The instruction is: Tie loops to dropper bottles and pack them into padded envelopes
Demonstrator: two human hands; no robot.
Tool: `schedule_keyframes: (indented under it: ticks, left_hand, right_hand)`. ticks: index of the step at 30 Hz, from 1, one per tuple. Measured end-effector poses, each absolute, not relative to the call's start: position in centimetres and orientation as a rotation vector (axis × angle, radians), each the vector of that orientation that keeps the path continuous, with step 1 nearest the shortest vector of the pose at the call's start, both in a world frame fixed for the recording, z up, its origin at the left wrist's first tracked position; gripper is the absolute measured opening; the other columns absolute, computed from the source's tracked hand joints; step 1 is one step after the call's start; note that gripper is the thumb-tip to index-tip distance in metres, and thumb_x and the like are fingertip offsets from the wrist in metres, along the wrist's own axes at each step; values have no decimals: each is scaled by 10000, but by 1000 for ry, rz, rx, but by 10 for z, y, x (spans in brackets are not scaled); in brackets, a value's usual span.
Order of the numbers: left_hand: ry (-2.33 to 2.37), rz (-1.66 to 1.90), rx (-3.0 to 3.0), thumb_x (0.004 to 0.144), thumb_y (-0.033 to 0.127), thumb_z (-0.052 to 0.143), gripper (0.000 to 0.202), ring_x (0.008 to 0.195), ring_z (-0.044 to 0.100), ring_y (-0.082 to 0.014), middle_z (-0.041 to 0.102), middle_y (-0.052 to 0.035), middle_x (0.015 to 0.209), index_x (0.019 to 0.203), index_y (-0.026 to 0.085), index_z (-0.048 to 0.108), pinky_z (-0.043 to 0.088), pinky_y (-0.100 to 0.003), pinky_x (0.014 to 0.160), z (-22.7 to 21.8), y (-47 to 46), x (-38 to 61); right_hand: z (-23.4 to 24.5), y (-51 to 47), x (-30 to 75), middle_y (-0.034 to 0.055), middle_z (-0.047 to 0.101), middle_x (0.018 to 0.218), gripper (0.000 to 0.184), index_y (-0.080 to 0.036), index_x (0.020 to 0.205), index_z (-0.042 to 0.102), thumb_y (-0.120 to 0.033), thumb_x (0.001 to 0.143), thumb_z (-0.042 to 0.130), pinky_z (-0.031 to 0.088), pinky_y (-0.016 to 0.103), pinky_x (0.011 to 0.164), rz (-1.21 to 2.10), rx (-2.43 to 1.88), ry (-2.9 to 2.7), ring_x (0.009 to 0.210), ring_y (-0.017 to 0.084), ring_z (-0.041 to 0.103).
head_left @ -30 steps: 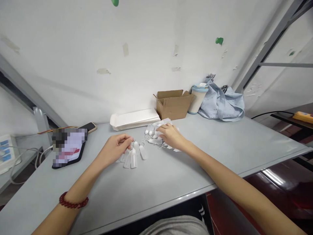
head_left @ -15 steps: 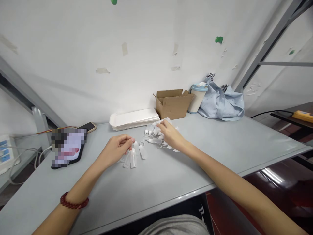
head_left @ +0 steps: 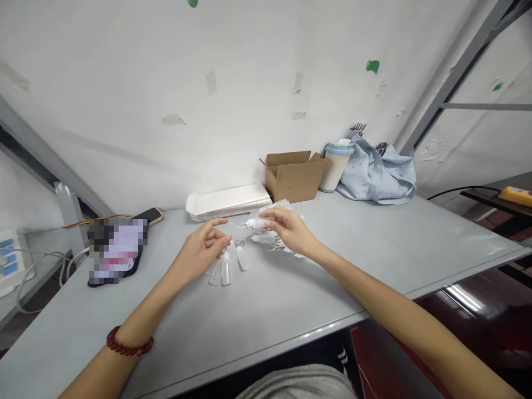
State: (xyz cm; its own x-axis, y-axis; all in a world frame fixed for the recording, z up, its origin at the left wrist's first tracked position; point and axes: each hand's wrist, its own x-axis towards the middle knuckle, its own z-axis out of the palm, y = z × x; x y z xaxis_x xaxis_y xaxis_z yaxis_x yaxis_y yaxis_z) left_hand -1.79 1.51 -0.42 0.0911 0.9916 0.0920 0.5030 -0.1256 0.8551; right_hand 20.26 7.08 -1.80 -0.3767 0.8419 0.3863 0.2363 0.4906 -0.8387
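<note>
My right hand [head_left: 288, 227] pinches a small clear plastic tube [head_left: 256, 223] with a white end between thumb and fingers. A thin white string runs from that end toward my left hand. My left hand [head_left: 206, 244] has its index finger stretched out, while the thumb and the other fingers close at the top of a bunch of similar clear tubes [head_left: 226, 270]. The bunch fans downward on the table; its gathered top is partly hidden by the fingers. Beneath and behind my right hand lies a loose pile of more tubes [head_left: 266, 238] with strings.
Behind the pile are a flat white box [head_left: 228, 200], an open cardboard box [head_left: 297, 180], a cup with a blue lid [head_left: 336, 166] and a light blue cloth bag [head_left: 376, 172]. At left, a phone [head_left: 118, 249] lies on the grey table [head_left: 266, 310] beside another dark phone [head_left: 152, 215].
My right hand has drawn a tube from the pile slightly to the left. My left index finger has lifted away from the thumb; the bunch has stayed in place.
</note>
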Motion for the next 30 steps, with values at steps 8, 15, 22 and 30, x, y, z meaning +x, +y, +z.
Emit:
schedule_keyframes:
  ticks: [8, 15, 22, 30]
  left_hand:
    - [1467, 846, 1783, 787, 450, 563, 303, 554, 525, -132, 624, -9, 682, 876, 183, 674, 433, -244, 542, -7, 15, -17]
    - [1458, 919, 1751, 783, 429, 574, 269, 520, 482, -114, 591, 8, 617, 797, 184, 685, 398, -228, 510, -2, 11, -13]
    - [1435, 926, 1634, 783, 450, 549, 303, 517, 477, -131, 495, 32, 489, 713, 174, 653, 423, -261, 556, -2, 11, -7]
    - [1354, 925, 1530, 769, 462, 579, 302, 519, 472, -122, 503, 36, 502, 735, 172, 655, 421, -259, 564, -3, 10, -6]
  right_hand:
    - [-11, 62, 200, 36, 646, 869, 169, -168, 951, 627, -223, 871, 488, 478, 267, 658, 1038, -929, -1841, 717, 129, 614]
    - [-13, 62, 198, 8, 590, 718, 179, -151, 874, 620, -280, 870, 496, 424, 236, 582, 1059, -938, -1818, 648, 118, 567]
    - [-10, 58, 196, -17, 541, 614, 229, -154, 790, 607, -352, 859, 515, 377, 220, 513, 1140, -932, -1810, 580, 106, 512]
    - [-9, 58, 196, -26, 536, 605, 220, -161, 726, 586, -336, 848, 533, 400, 233, 552, 1146, -917, -1779, 567, 102, 521]
